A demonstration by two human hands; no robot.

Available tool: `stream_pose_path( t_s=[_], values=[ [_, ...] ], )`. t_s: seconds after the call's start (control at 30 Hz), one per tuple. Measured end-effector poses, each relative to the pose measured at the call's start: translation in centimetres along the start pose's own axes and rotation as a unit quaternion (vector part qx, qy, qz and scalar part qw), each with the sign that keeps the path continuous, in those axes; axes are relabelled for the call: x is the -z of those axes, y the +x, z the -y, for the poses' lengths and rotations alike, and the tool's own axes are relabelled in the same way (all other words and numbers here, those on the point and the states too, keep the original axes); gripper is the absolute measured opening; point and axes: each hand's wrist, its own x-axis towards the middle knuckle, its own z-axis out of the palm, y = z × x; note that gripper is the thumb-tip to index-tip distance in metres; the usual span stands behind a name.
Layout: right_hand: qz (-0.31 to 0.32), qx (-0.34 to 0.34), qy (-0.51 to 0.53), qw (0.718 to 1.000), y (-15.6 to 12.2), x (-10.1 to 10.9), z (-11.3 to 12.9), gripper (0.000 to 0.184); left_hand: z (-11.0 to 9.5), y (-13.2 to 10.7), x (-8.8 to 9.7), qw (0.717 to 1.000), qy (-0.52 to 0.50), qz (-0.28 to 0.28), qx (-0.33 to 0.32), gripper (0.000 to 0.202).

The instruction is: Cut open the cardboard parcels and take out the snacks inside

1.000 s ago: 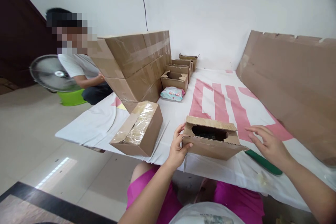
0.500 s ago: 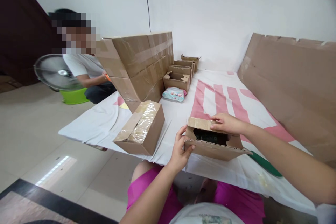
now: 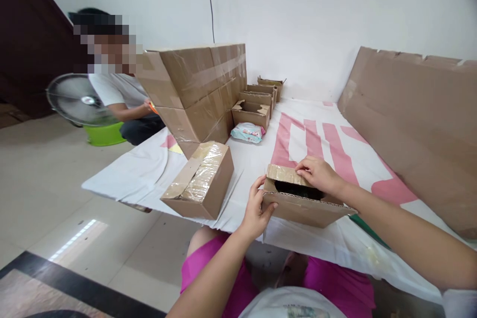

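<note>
A small cardboard box [image 3: 303, 211] stands partly open at the table's near edge, in front of me. My left hand [image 3: 257, 208] grips its left end, thumb on the near side and fingers round the corner. My right hand [image 3: 316, 174] pinches the edge of the far top flap, which carries shiny tape. Through the gap the inside looks dark; its contents cannot be made out. To the left lies a taped cardboard box [image 3: 201, 181], apart from my hands. Beneath my right forearm a green flat object [image 3: 368, 231] shows in part.
Stacked taped cartons [image 3: 197, 89] rise at the left. Behind them several open boxes [image 3: 251, 112] stand in a row, with a wipes-like soft pack [image 3: 248, 132] in front. A large cardboard sheet [image 3: 413, 129] leans at right. A person [image 3: 119, 92] crouches by a fan [image 3: 80, 100].
My right hand has shifted slightly left along the far flap, its fingers now pinched on the edge. The flap covers more of the opening. My left hand keeps its hold.
</note>
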Motion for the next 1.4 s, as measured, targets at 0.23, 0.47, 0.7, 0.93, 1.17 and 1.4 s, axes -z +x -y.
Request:
stream_pose_path(
  t_s=[0.23, 0.47, 0.7, 0.93, 1.17, 1.4],
  values=[
    [-0.028, 0.054, -0.027, 0.998, -0.6, -1.2, -0.4, 0.016, -0.1, 0.0, 0.2, 1.000, 0.019, 0.012, 0.007, 0.029],
    [-0.040, 0.121, -0.014, 0.992, -1.6, -1.4, -1.4, 0.015, -0.4, -0.3, 0.2, 0.999, 0.044, 0.007, -0.010, 0.036],
    [-0.020, 0.195, -0.015, 0.980, -2.2, -1.3, -1.5, 0.019, -0.6, -0.1, 1.0, 0.992, 0.112, 0.041, -0.042, 0.043],
    [0.059, 0.216, 0.006, 0.975, -3.7, 0.5, -1.9, 0.020, -1.0, 1.4, 1.9, 0.986, 0.117, 0.103, -0.053, 0.048],
    [0.074, 0.198, 0.044, 0.976, -6.4, 1.7, -2.2, 0.019, -1.1, 1.1, 1.7, 0.986, 0.109, 0.114, -0.054, 0.052],
    [0.027, 0.177, 0.083, 0.980, -8.0, 1.6, -2.7, 0.011, -0.7, 1.5, 1.7, 0.986, 0.089, 0.130, -0.054, 0.057]
  ],
)
